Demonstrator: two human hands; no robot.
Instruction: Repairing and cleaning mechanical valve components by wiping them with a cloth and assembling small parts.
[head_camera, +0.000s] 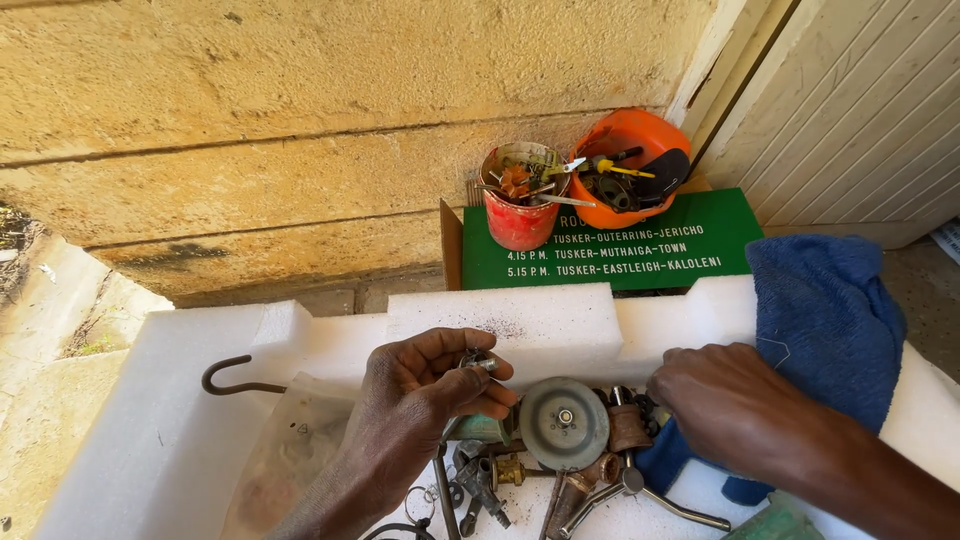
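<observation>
My left hand (420, 395) pinches a small metal fitting (482, 362) between thumb and fingers above a white foam tray (250, 340). My right hand (725, 400) reaches into the pile of metal parts, its fingertips curled down next to a brown cylindrical part (628, 425); what it grips is hidden. Between the hands lies a round grey metal disc (563, 423). Brass and steel fittings (490, 475) lie below it.
A blue cloth (825, 320) drapes over the tray's right side. A rusty hook (235, 375) lies at the left on a plastic bag (290, 450). Behind stand a red tin (520, 200) and an orange bowl (630, 165) full of tools, on a green board (610, 250) against a stone wall.
</observation>
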